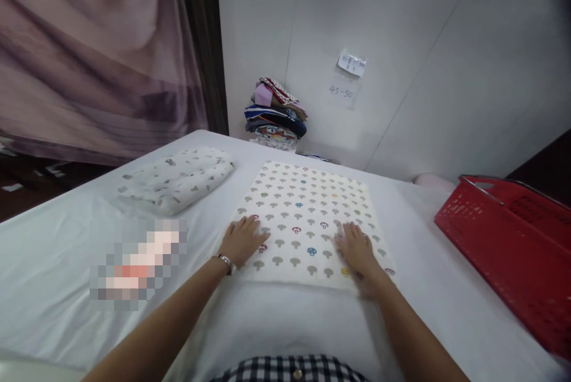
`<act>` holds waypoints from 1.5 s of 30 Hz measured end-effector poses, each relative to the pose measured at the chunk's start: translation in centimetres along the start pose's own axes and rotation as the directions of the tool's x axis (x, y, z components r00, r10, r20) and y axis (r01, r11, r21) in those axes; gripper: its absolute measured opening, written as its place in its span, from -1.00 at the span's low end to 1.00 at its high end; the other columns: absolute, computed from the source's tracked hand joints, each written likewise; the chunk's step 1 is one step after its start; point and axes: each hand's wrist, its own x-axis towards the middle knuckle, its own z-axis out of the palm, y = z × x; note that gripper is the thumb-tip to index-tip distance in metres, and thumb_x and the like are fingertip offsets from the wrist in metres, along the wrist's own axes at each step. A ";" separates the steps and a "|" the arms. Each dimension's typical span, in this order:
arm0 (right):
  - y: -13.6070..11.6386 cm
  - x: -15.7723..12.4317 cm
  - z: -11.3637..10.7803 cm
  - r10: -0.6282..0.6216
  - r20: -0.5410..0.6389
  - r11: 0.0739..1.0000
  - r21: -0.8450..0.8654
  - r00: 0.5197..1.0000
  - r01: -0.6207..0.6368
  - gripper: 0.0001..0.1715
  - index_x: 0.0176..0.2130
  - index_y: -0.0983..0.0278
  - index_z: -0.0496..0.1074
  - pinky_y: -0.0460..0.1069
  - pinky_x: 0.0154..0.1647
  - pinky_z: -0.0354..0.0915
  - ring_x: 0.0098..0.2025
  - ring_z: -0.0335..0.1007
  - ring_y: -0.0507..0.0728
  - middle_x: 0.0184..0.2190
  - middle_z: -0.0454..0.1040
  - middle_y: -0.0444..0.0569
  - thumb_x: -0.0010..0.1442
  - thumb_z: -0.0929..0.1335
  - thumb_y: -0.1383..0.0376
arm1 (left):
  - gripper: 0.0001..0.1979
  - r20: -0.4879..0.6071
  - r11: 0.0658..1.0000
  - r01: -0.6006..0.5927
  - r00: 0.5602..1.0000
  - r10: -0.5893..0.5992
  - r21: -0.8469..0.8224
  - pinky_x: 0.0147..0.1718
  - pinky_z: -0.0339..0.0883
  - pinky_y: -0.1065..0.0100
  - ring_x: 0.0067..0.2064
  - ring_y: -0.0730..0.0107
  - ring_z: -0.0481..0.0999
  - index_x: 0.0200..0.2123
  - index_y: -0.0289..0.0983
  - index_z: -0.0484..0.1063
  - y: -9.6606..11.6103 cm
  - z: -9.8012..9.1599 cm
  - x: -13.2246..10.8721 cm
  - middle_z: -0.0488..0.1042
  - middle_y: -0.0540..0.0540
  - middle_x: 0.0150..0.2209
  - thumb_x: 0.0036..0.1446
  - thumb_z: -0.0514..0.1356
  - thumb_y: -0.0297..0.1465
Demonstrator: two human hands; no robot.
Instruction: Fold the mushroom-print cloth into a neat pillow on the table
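Note:
A cream cloth printed with small grey, red, blue and yellow mushrooms (pixel 285 215) lies spread flat on the white-covered table. My left hand (pixel 241 241) rests on its near left part, palm down with the fingers stretched out. On the near right part lies my right hand (pixel 357 249), flat as well, its fingers pointing away from me. Neither hand grips anything. To the left of the cloth sits a folded white cloth with a small scattered print (pixel 178 177), apart from both hands.
At the right edge stands a red plastic basket (pixel 508 245) with a metal handle. A stack of folded fabrics (pixel 276 111) rises behind the table's far edge, against the wall. A pixelated patch covers something on the left of the white table cover (pixel 49 263). A pinkish curtain (pixel 89 43) hangs at left.

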 end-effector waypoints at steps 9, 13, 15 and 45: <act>6.1 1.3 0.4 0.157 0.004 0.964 -0.219 0.988 -0.152 -0.22 0.26 0.29 0.02 0.26 0.22 -0.15 0.31 -0.25 0.21 0.30 -0.08 0.04 0.20 0.04 -0.06 | -0.28 -0.002 0.993 0.073 0.997 -0.073 0.095 0.23 -0.24 0.00 0.32 0.20 -0.13 0.23 -0.21 0.04 -1.1 0.1 0.1 -0.05 -0.10 0.31 0.13 -0.21 0.08; 6.4 1.6 0.7 0.175 0.036 0.966 -0.201 0.984 -0.164 -0.25 0.25 0.26 0.05 0.27 0.21 -0.11 0.31 -0.23 0.22 0.29 -0.06 0.04 0.21 0.01 -0.04 | -0.28 0.033 0.992 0.107 0.993 -0.109 0.059 0.23 -0.22 -0.03 0.32 0.19 -0.12 0.22 -0.18 0.06 -1.1 0.0 0.3 -0.04 -0.07 0.31 0.11 -0.21 0.09; 5.5 2.4 0.5 0.219 0.064 0.962 -0.178 0.974 -0.205 -0.27 0.25 0.24 0.05 0.28 0.20 -0.09 0.31 -0.21 0.22 0.29 -0.06 0.04 0.22 -0.02 -0.03 | -0.30 0.061 0.987 0.152 0.986 -0.155 0.045 0.22 -0.19 -0.05 0.31 0.16 -0.10 0.20 -0.18 0.10 -0.5 -0.5 1.2 -0.02 -0.09 0.30 0.12 -0.21 0.08; 2.7 12.5 -1.3 0.289 0.133 0.948 -0.176 0.948 -0.265 -0.26 0.28 0.27 -0.03 0.22 0.25 -0.30 0.33 -0.36 0.20 0.33 -0.22 0.01 0.26 -0.01 -0.05 | -0.19 0.081 0.987 0.118 0.988 -0.128 0.113 0.24 -0.28 0.03 0.33 0.13 -0.22 0.26 -0.35 -0.02 0.3 0.2 12.9 -0.15 -0.17 0.32 0.10 -0.26 0.08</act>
